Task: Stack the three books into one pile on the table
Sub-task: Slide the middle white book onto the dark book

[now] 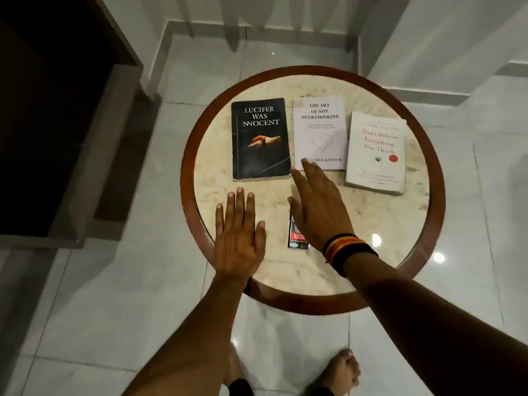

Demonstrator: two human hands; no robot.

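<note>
Small packet (297,238) half under right hand (320,207) on table (371,224). Black book (260,138), pale book (320,132), white book (377,152) side by side beyond; both hands flat, empty; left hand (238,238) nearer black book.

Left hand (238,238) flat, fingers spread, right hand (317,207) reaching forward, empty

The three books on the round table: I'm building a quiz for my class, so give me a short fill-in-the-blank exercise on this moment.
1. The black book lies ____ of the middle book.
2. The right hand wears striped bands on its ____.
3. The number of books already stacked is ____.
4. The left hand lies flat, holding ____.

Missing words: left; wrist; zero; nothing
</note>
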